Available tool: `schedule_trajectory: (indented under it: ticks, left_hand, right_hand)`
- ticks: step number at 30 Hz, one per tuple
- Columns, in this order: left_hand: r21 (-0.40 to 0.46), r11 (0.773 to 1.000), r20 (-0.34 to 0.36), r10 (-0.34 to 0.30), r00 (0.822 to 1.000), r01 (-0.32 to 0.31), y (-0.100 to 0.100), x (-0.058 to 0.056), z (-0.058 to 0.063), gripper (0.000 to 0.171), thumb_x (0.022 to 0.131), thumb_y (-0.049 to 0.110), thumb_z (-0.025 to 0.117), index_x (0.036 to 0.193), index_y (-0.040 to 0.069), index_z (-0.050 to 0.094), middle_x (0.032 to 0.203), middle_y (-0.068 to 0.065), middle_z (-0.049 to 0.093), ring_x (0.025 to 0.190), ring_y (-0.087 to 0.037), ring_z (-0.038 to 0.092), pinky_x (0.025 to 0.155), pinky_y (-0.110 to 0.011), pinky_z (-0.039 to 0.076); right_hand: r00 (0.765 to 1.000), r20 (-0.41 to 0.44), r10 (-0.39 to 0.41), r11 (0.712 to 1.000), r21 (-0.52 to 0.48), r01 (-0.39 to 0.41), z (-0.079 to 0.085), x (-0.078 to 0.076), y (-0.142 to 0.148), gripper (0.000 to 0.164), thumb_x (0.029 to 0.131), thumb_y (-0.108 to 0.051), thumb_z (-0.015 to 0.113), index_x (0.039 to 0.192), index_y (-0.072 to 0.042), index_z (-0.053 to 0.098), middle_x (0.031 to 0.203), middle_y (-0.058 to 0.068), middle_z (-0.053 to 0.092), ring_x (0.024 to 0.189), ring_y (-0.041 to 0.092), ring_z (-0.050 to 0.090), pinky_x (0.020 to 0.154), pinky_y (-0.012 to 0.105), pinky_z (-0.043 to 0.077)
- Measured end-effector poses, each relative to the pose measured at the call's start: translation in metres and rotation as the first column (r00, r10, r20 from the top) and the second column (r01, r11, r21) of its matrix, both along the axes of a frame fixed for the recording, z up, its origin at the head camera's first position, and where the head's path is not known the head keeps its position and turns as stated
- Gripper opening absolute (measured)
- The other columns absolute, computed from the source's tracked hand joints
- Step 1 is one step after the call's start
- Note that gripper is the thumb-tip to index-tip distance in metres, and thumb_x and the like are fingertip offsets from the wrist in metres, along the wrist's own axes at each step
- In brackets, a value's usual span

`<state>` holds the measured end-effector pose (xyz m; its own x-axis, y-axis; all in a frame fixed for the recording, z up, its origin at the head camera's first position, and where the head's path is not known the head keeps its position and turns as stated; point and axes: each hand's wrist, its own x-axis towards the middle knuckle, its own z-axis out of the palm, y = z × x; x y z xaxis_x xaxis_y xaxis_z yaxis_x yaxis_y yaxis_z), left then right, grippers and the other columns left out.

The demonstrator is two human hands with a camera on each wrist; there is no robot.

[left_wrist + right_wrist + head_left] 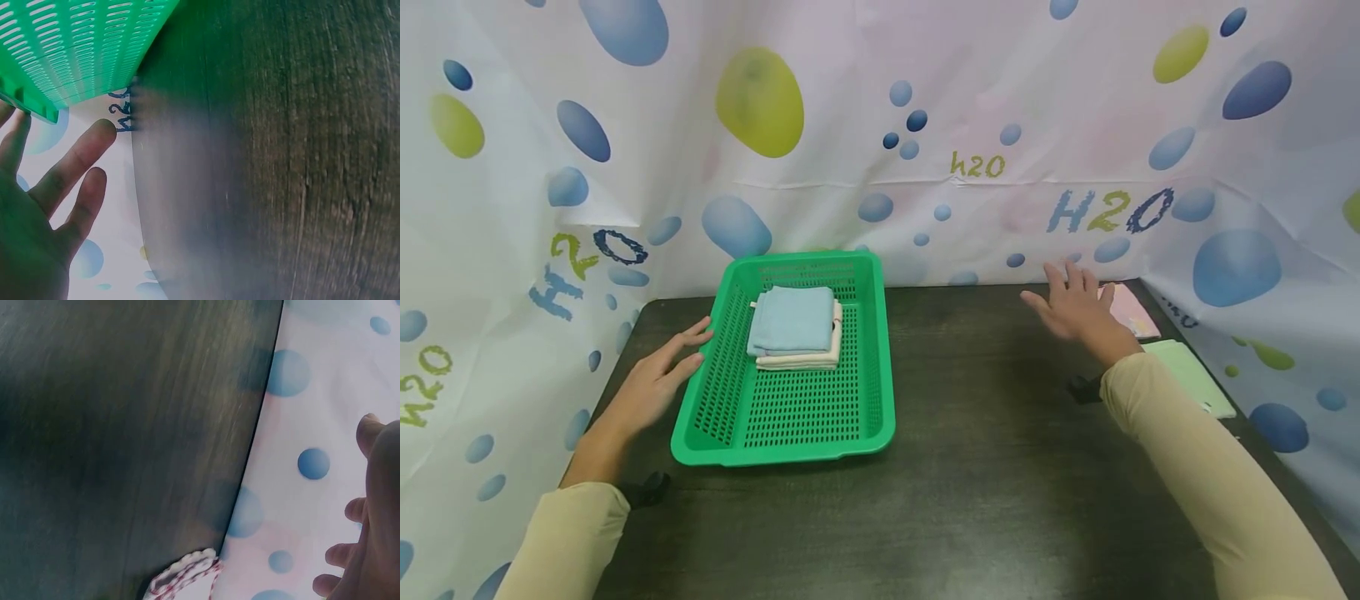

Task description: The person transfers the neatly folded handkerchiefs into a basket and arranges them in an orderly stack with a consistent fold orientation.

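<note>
A green plastic basket point(887, 375) stands on the dark table, left of the middle. Inside it a folded light-blue cloth point(793, 319) lies on top of folded cream cloth point(797, 361). My left hand point(651, 390) is at the basket's left side, its fingertips right at the rim; in the left wrist view its fingers are spread and relaxed. Over the table's far right part hovers my right hand point(1075, 310), fingers spread and holding nothing. Just behind it lies a folded pink cloth point(1129, 312), partly hidden by the hand. The right wrist view shows a red-and-white cloth edge point(187, 574).
A folded light-green cloth point(1191, 377) lies along the table's right edge, in front of the pink one and partly behind the right sleeve point(1195, 458). White sheeting point(835, 208) with printed blue and yellow drops encloses the table point(970, 467) at the back and sides.
</note>
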<state>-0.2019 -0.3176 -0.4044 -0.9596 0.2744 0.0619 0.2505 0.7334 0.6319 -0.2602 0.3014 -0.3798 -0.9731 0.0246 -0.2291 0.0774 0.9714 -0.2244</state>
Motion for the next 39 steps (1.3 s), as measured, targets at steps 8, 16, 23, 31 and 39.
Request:
schedule_trajectory:
  ticks: [8, 16, 23, 31, 39]
  left_hand:
    - [0.034, 0.999, -0.008, -0.004, 1.0, 0.005, -0.001, 0.001, -0.003, 0.049, 0.11, 0.038, 0.044, 0.158, 0.029, 0.038, 0.166, -0.002, 0.036, 0.152, -0.048, 0.029, 0.109, -0.078, 0.028]
    - [0.048, 0.999, -0.007, -0.002, 1.0, 0.002, -0.002, 0.003, -0.005, 0.047, 0.11, 0.036, 0.044, 0.156, 0.026, 0.042, 0.17, 0.005, 0.027, 0.153, -0.049, 0.026, 0.108, -0.079, 0.027]
    - [0.067, 0.998, -0.014, -0.011, 1.0, 0.012, -0.001, 0.0, -0.006, 0.046, 0.11, 0.034, 0.044, 0.155, 0.024, 0.043, 0.17, 0.007, 0.027, 0.153, -0.048, 0.027, 0.109, -0.078, 0.027]
    - [0.071, 0.997, -0.01, -0.01, 1.0, 0.01, -0.001, 0.0, -0.005, 0.045, 0.111, 0.034, 0.044, 0.155, 0.023, 0.044, 0.17, 0.004, 0.027, 0.153, -0.048, 0.027, 0.109, -0.078, 0.027]
    - [0.08, 0.997, -0.006, -0.012, 1.0, 0.013, 0.0, 0.0, -0.004, 0.045, 0.111, 0.033, 0.043, 0.154, 0.024, 0.044, 0.17, 0.008, 0.026, 0.153, -0.048, 0.026, 0.109, -0.078, 0.027]
  right_hand:
    - [0.998, -0.025, -0.057, 0.998, -0.027, 0.056, -0.007, 0.012, 0.017, 0.095, 0.1, -0.075, 0.019, 0.164, -0.006, 0.001, 0.165, 0.036, -0.005, 0.149, 0.061, -0.004, 0.115, 0.081, -0.008]
    - [0.997, 0.002, -0.082, 0.996, -0.033, 0.082, -0.012, 0.023, 0.031, 0.09, 0.103, -0.069, 0.021, 0.163, -0.004, 0.001, 0.164, 0.038, -0.006, 0.148, 0.064, -0.005, 0.113, 0.082, -0.008]
    - [0.994, 0.029, -0.106, 0.994, -0.008, 0.106, -0.019, 0.033, 0.051, 0.097, 0.101, -0.073, 0.015, 0.162, 0.002, 0.002, 0.162, 0.041, -0.007, 0.146, 0.066, -0.005, 0.111, 0.084, -0.006]
    - [0.986, 0.072, -0.15, 0.987, -0.037, 0.153, -0.024, 0.047, 0.071, 0.098, 0.101, -0.072, 0.017, 0.16, 0.005, 0.001, 0.159, 0.044, -0.008, 0.143, 0.069, -0.006, 0.109, 0.086, -0.005]
    - [0.98, 0.093, -0.177, 0.982, -0.054, 0.182, -0.031, 0.058, 0.088, 0.099, 0.101, -0.072, 0.015, 0.16, 0.005, -0.005, 0.157, 0.046, -0.012, 0.142, 0.07, -0.01, 0.106, 0.087, -0.007]
